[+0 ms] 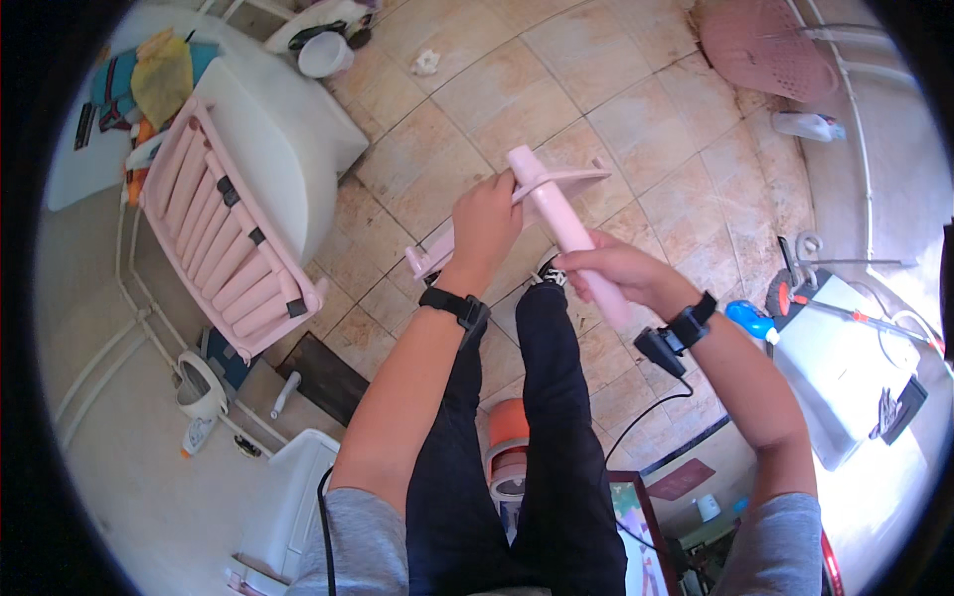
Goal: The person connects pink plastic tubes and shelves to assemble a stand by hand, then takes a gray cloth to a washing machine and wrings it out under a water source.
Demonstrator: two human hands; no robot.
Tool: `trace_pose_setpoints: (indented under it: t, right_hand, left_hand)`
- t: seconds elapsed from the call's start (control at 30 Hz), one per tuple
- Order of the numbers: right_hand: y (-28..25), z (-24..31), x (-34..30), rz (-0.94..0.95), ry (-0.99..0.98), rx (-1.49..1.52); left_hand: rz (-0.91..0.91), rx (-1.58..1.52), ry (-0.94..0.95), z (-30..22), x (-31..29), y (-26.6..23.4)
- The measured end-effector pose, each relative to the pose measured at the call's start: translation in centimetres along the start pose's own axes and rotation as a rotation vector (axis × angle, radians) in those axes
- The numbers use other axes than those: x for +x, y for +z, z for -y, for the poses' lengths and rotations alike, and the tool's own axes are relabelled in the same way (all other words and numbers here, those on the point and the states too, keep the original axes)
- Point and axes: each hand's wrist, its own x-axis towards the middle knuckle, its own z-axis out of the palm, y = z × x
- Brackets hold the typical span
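Note:
Above the tiled floor, my right hand (626, 266) is closed round the lower part of a pink plastic tube (558, 212). The tube slants up to the left, and its upper end sits in a ring at the edge of a flat pink plastic panel (581, 177). My left hand (485, 226) is closed on that panel beside the tube; its back hides most of the grip. One corner (425, 261) of the panel sticks out left of my wrist. Black straps circle both wrists.
A pink slatted rack (224, 233) with black clips leans by a white tub (288, 129) at left. A white cup (325, 55) stands beyond. At right are a blue bottle (750, 320) and a white appliance (845, 368); a pink basket (765, 50) is far right. An orange bucket (508, 427) stands between my legs.

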Motion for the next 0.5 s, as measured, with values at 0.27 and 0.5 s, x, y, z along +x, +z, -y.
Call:
trace_pose_setpoints:
  t: [0.27, 0.5]
  right_hand:
    - [1.2, -6.0, -0.8, -0.136, -0.115, -0.049]
    - [2.2, -11.2, -1.2, -0.359, -0.222, -0.044]
  left_hand:
    - [-0.094, -0.189, 0.001, -0.4, -4.4, 3.2]
    - [-0.099, -0.441, -0.202, -2.8, -8.6, 2.9]
